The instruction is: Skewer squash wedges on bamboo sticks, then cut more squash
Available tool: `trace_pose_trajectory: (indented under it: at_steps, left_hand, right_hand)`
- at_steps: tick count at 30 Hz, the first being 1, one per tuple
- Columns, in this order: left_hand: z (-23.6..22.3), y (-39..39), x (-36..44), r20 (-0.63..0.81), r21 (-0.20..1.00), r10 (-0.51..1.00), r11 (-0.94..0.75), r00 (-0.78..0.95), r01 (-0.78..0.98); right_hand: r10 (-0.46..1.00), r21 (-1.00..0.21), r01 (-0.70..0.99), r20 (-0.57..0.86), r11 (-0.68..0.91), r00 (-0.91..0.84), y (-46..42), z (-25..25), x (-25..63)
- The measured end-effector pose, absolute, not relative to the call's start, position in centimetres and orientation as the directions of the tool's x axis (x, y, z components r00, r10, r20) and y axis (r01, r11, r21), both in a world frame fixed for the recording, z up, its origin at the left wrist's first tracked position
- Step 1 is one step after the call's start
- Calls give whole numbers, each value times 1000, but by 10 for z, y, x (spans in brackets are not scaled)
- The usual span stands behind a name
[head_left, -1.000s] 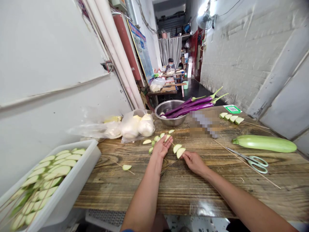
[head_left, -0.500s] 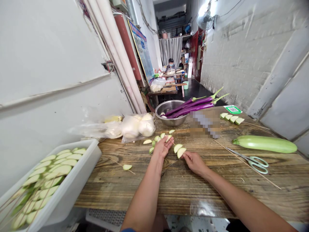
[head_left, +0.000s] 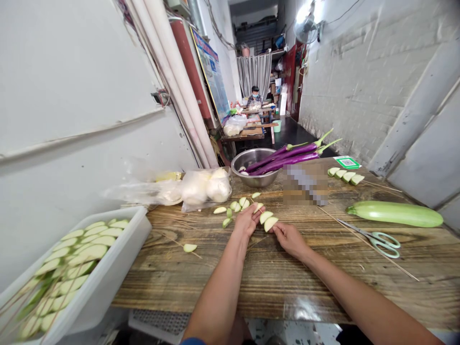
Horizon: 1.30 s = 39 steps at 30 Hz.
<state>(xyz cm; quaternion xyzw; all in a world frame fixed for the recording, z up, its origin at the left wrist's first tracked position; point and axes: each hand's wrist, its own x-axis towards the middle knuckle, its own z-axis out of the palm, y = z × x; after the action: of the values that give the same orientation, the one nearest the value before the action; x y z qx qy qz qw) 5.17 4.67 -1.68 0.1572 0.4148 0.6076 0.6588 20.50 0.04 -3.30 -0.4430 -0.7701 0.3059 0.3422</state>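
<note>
Two pale green squash slices (head_left: 269, 220) sit on a thin wooden skewer, tilted above the table. My right hand (head_left: 289, 238) is closed at their near end, pinching the skewer, most of which is hidden. Another half-round squash slice (head_left: 258, 207) is held in the fingers of my left hand (head_left: 247, 221), at the skewer's far end. Just beyond my left hand lie several loose cut slices (head_left: 235, 206) on the wood. To the left, one slice (head_left: 189, 247) rests on a separate skewer.
A white tub (head_left: 131, 235) of skewered slices stands at left. Behind are bagged white vegetables (head_left: 206, 188) and a metal bowl (head_left: 255, 181) with purple eggplants (head_left: 287, 158). Scissors (head_left: 383, 243), a whole squash (head_left: 395, 214) and a finished-looking skewer of slices (head_left: 347, 176) lie right. A person sits far back.
My left hand has shifted slightly right, bringing its slice closer to the two on the skewer. My right hand has barely moved.
</note>
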Motion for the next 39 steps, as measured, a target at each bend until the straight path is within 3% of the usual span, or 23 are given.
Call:
trace_pose_trajectory:
  at_steps: [16,19,21,24,27,29,32,34,39]
  left_hand:
    - [-17,39,69,-350,789,933,247,-82,-562]
    - [-16,42,65,-260,852,958,169,-120,-495]
    - [-13,45,49,-119,937,946,7,-301,-348]
    - [-12,48,19,203,978,742,-127,-639,163]
    - [-14,49,-1,441,802,711,-38,-548,596]
    - [-17,49,-4,465,666,788,-12,-403,745]
    - [-21,49,3,420,535,852,45,-312,844]
    - [-24,49,9,395,523,874,38,-282,851]
    - [-27,48,20,348,734,901,-90,-260,673]
  right_hand:
    - [914,-753,524,276,397,-296,-2,-35,203]
    - [915,-763,507,308,401,-260,2,-33,204]
    - [928,-774,515,332,369,-166,6,-32,207]
    - [937,-796,527,348,299,-6,13,-33,212]
    - [944,-808,530,328,258,42,18,-35,214]
    - [948,-812,529,314,247,40,19,-37,214]
    - [952,-818,520,306,247,29,19,-38,213]
    - [953,-818,518,302,251,15,19,-37,212]
    - [950,-797,541,311,267,-12,19,-37,211]
